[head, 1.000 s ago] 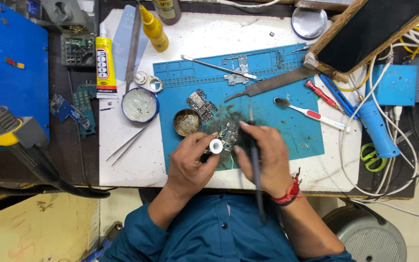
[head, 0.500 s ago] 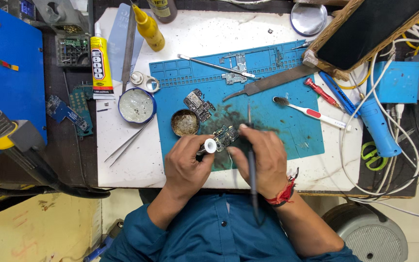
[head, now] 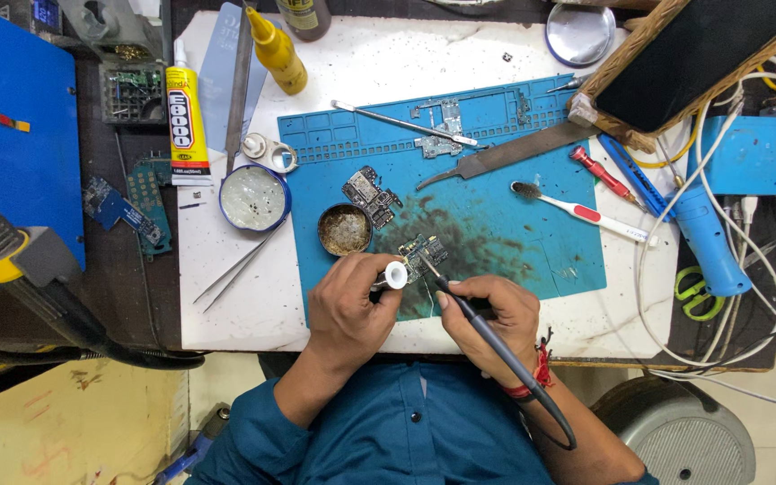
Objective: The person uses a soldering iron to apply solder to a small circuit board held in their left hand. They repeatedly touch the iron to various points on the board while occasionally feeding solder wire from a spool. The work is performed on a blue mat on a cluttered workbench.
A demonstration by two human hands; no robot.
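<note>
Now, step: soldering on a small circuit board; judged from tip and spool both meeting at the board.
Right hand: fingers closed around a dark soldering iron, pen-style grip, tip angled up-left onto the board, cord trailing back past the wrist.
Left hand: fingers closed on a small white solder spool, held just beside the board's left edge.
Board location: flat on the blue work mat, near its front edge, right of the round tin of brown flux.
Doing it well: probably keep the tip on one joint only, feed little solder, rest both wrists on the worktop edge for steadiness; the board looks unclamped, so light pressure.
Risk: board could slide; scorched dark patch on the mat sits right under the work.
Mat clutter: second board, metal file, toothbrush, spudger.
Worktop: white, stained; blue-rimmed tin, tweezers, glue tube, yellow squeeze bottle.
Room: blue handheld tool with cables on the right, hot-air handle on the left, stool and pale floor below.
</note>
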